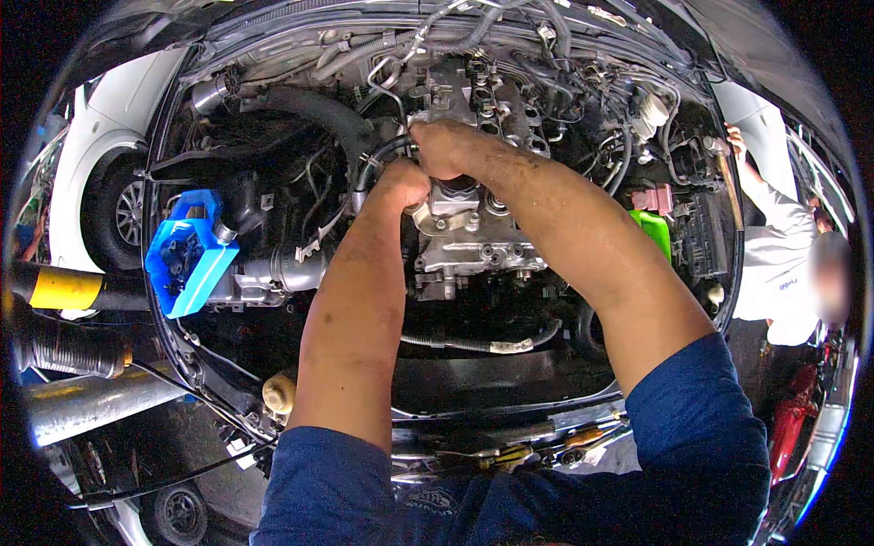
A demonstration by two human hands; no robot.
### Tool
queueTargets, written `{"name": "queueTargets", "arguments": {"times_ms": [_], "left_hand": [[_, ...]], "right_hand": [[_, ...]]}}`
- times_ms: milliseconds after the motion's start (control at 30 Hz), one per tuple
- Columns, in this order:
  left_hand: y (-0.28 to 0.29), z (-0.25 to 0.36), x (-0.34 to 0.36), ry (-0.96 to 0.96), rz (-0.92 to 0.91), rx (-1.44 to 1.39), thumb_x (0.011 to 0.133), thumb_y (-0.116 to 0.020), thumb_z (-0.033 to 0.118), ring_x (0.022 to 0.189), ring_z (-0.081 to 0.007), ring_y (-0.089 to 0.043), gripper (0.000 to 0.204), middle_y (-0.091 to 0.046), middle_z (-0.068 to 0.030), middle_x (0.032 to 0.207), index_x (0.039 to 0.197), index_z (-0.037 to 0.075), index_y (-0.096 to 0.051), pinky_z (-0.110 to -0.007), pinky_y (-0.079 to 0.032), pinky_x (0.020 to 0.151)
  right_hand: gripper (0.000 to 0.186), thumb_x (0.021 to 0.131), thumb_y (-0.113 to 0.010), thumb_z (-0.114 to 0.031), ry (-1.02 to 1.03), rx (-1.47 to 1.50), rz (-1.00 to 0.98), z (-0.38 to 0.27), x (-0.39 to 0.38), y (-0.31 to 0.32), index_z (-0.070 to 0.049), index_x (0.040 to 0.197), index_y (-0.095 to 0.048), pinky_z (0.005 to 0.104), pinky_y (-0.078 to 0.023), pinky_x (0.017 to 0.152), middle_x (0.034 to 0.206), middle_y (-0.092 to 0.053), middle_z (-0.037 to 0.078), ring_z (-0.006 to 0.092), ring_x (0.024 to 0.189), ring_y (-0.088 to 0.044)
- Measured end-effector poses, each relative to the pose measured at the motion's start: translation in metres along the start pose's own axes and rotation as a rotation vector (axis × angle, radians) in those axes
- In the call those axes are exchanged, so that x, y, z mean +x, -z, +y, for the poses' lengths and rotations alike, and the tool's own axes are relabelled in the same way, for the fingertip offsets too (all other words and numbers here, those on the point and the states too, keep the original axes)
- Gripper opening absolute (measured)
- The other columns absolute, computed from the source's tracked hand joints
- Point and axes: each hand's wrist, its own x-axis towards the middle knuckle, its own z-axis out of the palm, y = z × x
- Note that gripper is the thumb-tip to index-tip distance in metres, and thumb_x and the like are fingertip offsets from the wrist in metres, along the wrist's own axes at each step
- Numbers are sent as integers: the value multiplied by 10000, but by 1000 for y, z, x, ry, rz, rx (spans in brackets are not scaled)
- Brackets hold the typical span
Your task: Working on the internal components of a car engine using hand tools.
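Observation:
Both my arms reach over an open engine bay to the left side of the metal engine [478, 255]. My left hand [401, 186] is closed beside a silver bracket [423, 218]; its fingertips are hidden behind the hand. Just above and to the right, my right hand [444, 149] curls downward with its fingers closed. A bent black hose [387, 148] runs up against the fingers of my right hand and passes close to my left. What either hand grips is covered by the hands themselves.
At the left stands a cut-open blue jug [193, 259] holding small dark parts. Several tools [510, 455] lie along the front edge. A bright green object [652, 233] sits at the right, near a hammer-like wooden-handled tool [728, 187]. Another person [774, 246] stands at the right fender.

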Motion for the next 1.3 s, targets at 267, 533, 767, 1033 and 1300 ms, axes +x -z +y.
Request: {"name": "queueTargets", "arguments": {"times_ms": [267, 533, 767, 1033, 1300], "left_hand": [[0, -1, -5, 45, 42, -191, 704, -711, 172, 983, -359, -689, 262, -705, -213, 1057, 922, 35, -760, -417, -538, 866], [4, -2, -4, 3, -40, -170, 722, -686, 147, 1018, -367, -677, 277, -698, -220, 1085, 965, 31, -752, -424, -534, 874], [0, -4, 0, -5, -47, -133, 756, -666, 160, 1004, -359, -684, 264, -698, -213, 1096, 975, 41, -752, -416, -537, 861], [14, 6, -19, 194, -38, -721, 812, -628, 185, 970, -336, -703, 269, -708, -211, 1080, 993, 23, -745, -407, -538, 813], [-5, -3, -5, 146, 15, -615, 817, -608, 174, 1051, -367, -681, 294, -696, -238, 1102, 1021, 2, -733, -435, -518, 874]], "right_hand": [[358, 838, -616, -99, 126, 3, 92, 7, 7, -10, -17, 1187, -607, 478, -537, 862, 1098, -684, 254, 406, 1023, -669], [269, 819, -616, -89, 144, -14, 196, 11, 4, -9, 4, 1069, -655, 491, -548, 823, 1050, -698, 250, 403, 982, -684], [350, 837, -633, -131, -12, -43, 1, 8, 10, -8, -3, 1161, -616, 463, -512, 928, 1147, -668, 245, 404, 1094, -637], [323, 798, -652, -111, 114, -30, 73, 11, 7, -12, 22, 1092, -638, 475, -539, 865, 1093, -688, 247, 389, 1034, -670], [343, 744, -677, -91, 14, -98, 106, 6, 9, -13, 12, 1069, -652, 471, -542, 865, 1052, -699, 242, 398, 1003, -681]]}}
